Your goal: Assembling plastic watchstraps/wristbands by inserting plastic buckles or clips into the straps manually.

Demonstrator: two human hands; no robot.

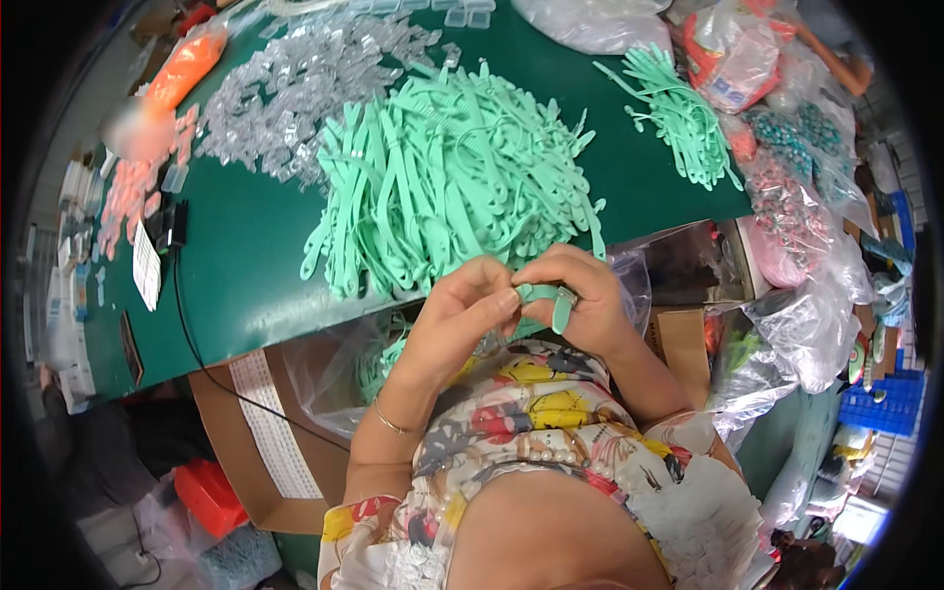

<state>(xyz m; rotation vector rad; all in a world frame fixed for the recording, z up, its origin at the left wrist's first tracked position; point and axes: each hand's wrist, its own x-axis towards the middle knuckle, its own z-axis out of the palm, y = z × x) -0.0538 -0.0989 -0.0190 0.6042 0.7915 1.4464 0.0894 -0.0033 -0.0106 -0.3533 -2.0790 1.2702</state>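
Observation:
My left hand [457, 313] and my right hand [587, 300] meet at the table's near edge, their fingertips close together. Between them is a mint-green strap [561, 315], bent into a loop, with a small clear piece around it near my right fingers. Thumb and fingers of the left pinch one end; the right's fingers curl round the rest and partly hide it. Just beyond my hands lies a large heap of similar green straps [442, 187]. Behind it to the left spreads a pile of small clear plastic pieces [295, 93].
A smaller bundle of green straps [683, 123] lies at the right of the green table [251, 280]. Bags of coloured pieces [787, 211] crowd the right side. Below the edge stands an open cardboard box [221, 418]; a black cable [211, 369] hangs across it. Pink pieces [128, 192] lie far left.

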